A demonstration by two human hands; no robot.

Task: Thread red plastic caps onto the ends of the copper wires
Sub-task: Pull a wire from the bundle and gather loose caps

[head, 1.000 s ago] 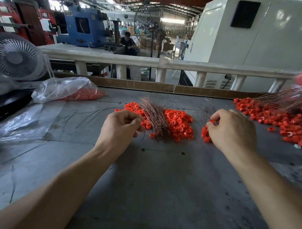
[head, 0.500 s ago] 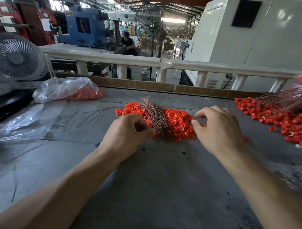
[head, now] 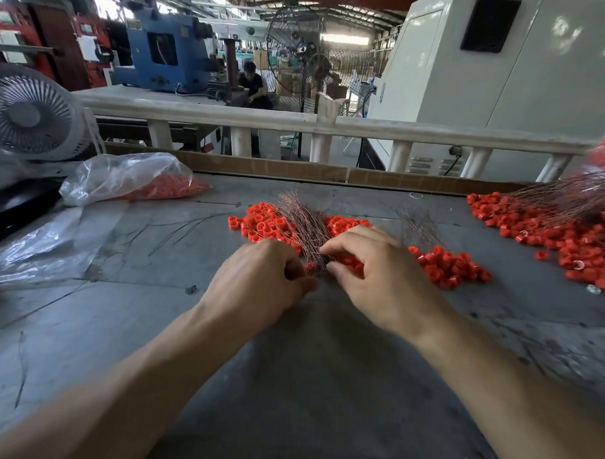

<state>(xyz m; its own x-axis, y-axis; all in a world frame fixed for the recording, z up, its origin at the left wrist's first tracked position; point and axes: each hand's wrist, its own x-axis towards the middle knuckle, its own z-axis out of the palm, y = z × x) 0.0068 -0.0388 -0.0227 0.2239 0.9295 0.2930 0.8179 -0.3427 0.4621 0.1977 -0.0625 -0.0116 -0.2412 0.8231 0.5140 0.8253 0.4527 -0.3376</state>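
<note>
Lying on a grey table [head: 316,384]: a clear bag [head: 124,178] of red caps at far left, flat plastic sheeting [head: 36,244] nearer, stray dark wires [head: 177,226] between them and the middle pile. Standing behind the bag, a white fan [head: 27,115]; running along the far edge, a cardboard strip [head: 262,166] and a pale railing [head: 298,121]. Sitting beyond the railing, a person [head: 253,86] beside a blue machine [head: 163,58] and a big cage fan [head: 293,47]; looming at right, a white cabinet [head: 505,82]. No writing readable anywhere. Spreading over the middle of the table, a pile of red caps [head: 267,224], small open rings, with a copper wire bundle [head: 304,222] lying across it, thin strands fanning away from the hands. Heaping at far right, more caps [head: 551,234] under another wire sheaf [head: 576,201], edge blurred. Meeting at the bundle's near end: left hand [head: 258,289], fingers curled, thumb and forefinger seeming to be pinching wire ends, the grip partly hidden; right hand [head: 385,280], fingers curling onto the bundle and caps from the other side, pinching at the strands. Covering part of the pile, both hands.
</note>
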